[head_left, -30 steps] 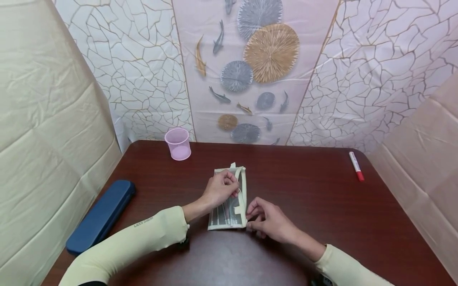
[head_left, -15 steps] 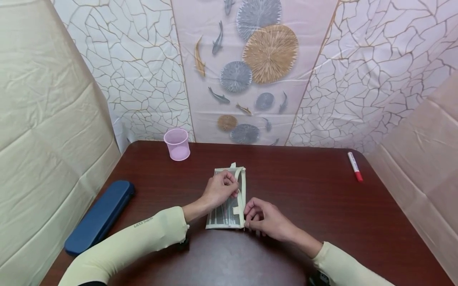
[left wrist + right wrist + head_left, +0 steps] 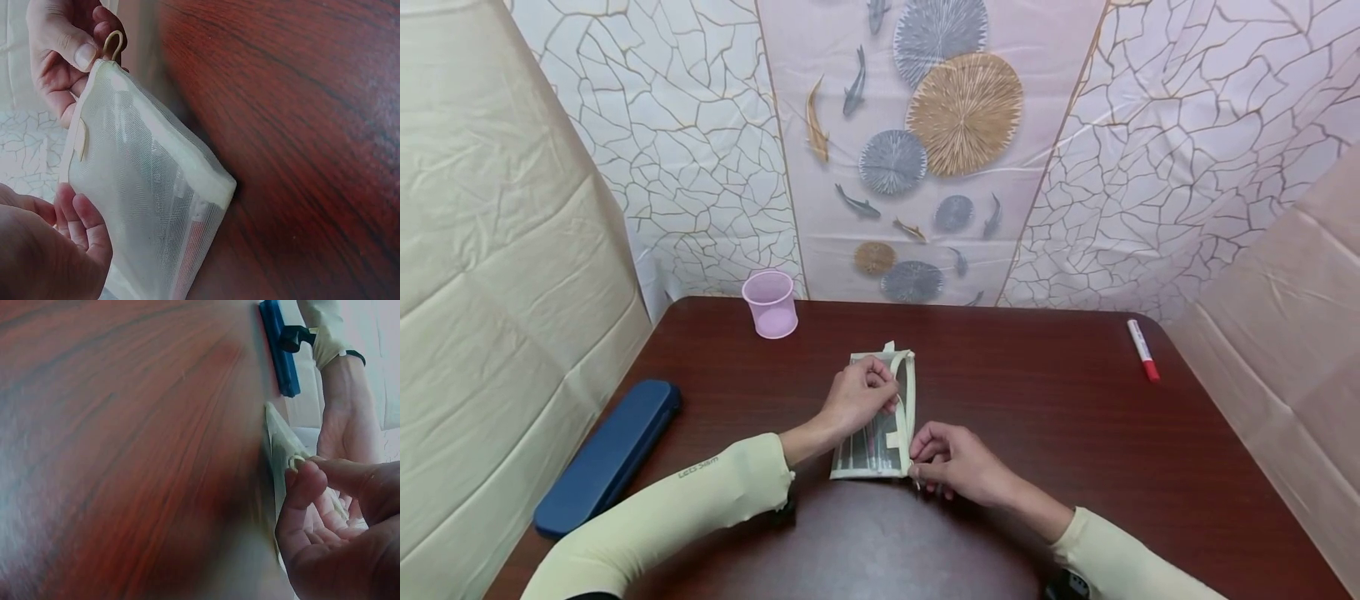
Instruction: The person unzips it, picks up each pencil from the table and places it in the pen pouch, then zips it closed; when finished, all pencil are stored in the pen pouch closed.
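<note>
A see-through mesh zipper pouch (image 3: 886, 417) with cream edging lies on the table, its zipper side to the right and parted at the far half. Slim items inside, one of them reddish, show through the mesh in the left wrist view. My left hand (image 3: 863, 393) pinches the pouch's zipper edge near the middle. At the near right corner my right hand (image 3: 958, 462) pinches the zipper end between thumb and fingers. A small cord loop (image 3: 113, 42) sticks out by the right thumb in the left wrist view. The zipper slider itself is hidden by the fingers.
A pink cup (image 3: 772, 307) stands at the back left of the dark wood table (image 3: 1037, 375). Along the left edge lies a long blue case (image 3: 608, 457). A white marker with a red cap (image 3: 1142, 350) rests at the far right. Fabric walls enclose the table.
The pouch's near right corner has shifted slightly left. My right hand has moved slightly toward me at that corner. My left hand holds almost the same place.
</note>
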The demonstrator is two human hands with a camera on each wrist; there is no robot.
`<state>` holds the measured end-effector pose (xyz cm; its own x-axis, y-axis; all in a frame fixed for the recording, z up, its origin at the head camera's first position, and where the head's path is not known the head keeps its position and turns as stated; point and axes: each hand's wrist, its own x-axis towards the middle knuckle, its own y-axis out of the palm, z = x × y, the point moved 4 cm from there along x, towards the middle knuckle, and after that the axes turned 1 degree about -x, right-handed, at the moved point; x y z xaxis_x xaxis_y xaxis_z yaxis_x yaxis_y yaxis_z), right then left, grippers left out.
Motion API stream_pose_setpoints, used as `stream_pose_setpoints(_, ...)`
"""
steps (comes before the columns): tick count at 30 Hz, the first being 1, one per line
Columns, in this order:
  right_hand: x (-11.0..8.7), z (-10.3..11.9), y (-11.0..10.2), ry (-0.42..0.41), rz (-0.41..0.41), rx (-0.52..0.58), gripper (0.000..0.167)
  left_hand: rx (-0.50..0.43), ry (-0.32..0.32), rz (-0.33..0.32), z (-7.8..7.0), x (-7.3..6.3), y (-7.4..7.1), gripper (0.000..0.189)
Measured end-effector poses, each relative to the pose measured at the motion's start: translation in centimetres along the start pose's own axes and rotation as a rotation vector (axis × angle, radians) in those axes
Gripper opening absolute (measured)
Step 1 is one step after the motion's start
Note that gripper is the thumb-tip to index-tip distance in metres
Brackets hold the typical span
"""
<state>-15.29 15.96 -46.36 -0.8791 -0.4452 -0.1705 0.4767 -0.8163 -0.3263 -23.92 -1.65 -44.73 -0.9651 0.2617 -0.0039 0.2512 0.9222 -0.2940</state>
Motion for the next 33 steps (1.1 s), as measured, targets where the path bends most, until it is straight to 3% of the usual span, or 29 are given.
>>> stream_pose_setpoints(6,-0.1,-0.1,-0.2,0.066,-0.010,0.069,0.030,-0.001,0.014,0.006,0.0,0.2,0.0,0.005)
stream_pose_setpoints(11,-0.2,-0.1,-0.2,0.113,0.000,0.068,0.022,0.075,0.056,0.004,0.1,0.2,0.0,0.004)
stream_pose_setpoints(14,-0.1,0.0,-0.3,0.077,-0.005,0.021,0.019,0.118,0.086,0.006,0.1,0.1,0.2,0.004)
stream_pose_setpoints(19,0.2,0.1,-0.6,-0.005,-0.067,-0.164,0.015,0.142,0.142,0.056,0.0,-0.8,0.8,0.010)
stream_pose_setpoints(22,0.3,0.0,-0.7,-0.016,-0.100,-0.223,0.013,0.224,0.248,0.122,-0.4,-2.2,1.3,0.015)
stream_pose_setpoints(26,0.4,-0.1,-0.8,-0.010,-0.112,-0.176,0.013,0.469,0.469,0.172,-1.2,-4.5,1.9,0.019)
stream_pose_setpoints(30,0.3,-0.1,-0.6,0.012,-0.085,-0.101,0.012,0.737,0.700,0.145,-1.6,-6.7,2.4,0.019)
stream_pose_setpoints(33,0.3,-0.2,-0.5,0.010,-0.065,-0.086,0.012,0.888,0.842,0.108,-1.5,-7.8,2.7,0.015)
